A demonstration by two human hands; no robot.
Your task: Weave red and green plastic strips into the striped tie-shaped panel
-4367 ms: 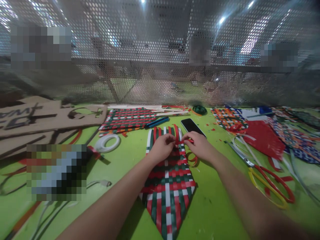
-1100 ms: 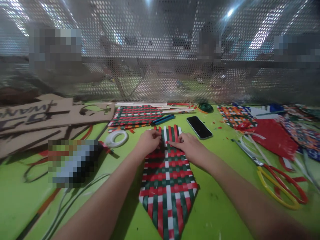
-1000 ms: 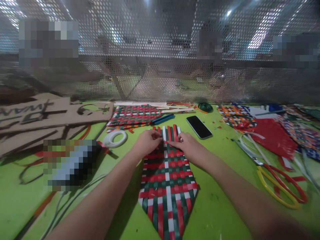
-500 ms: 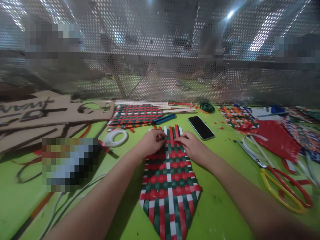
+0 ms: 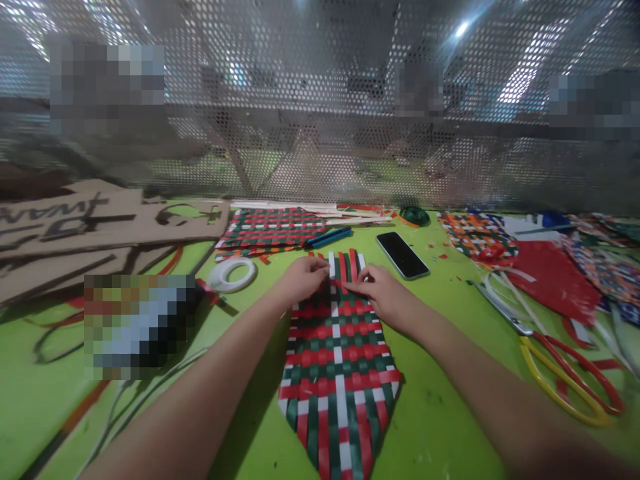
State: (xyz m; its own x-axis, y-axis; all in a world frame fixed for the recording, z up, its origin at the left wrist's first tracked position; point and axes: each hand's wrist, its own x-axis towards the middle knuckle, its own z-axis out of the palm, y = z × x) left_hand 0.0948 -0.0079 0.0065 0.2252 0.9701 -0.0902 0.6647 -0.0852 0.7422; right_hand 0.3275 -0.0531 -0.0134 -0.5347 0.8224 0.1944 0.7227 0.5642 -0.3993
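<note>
A woven mat (image 5: 340, 373) of red, green and white strips lies on the green table (image 5: 440, 413), its pointed end toward me. Loose strip ends stick out at its far edge. My left hand (image 5: 303, 280) rests on that far edge with its fingers curled and pinched on the strips. My right hand (image 5: 383, 293) presses beside it, thumb and forefinger pinching a red strip (image 5: 345, 285) that runs crosswise between the two hands.
A black phone (image 5: 403, 255) lies just right of the mat. A tape roll (image 5: 231, 275) sits to the left, another woven mat (image 5: 273, 230) and blue pens (image 5: 327, 237) behind. Red-and-yellow scissors (image 5: 560, 357) and coloured woven pieces (image 5: 530, 267) are right, cardboard (image 5: 100, 227) left, perforated metal screen (image 5: 320, 120) behind.
Both hands stay at the mat's far edge. The right hand's fingers have shifted slightly left along the red crosswise strip since half a second ago.
</note>
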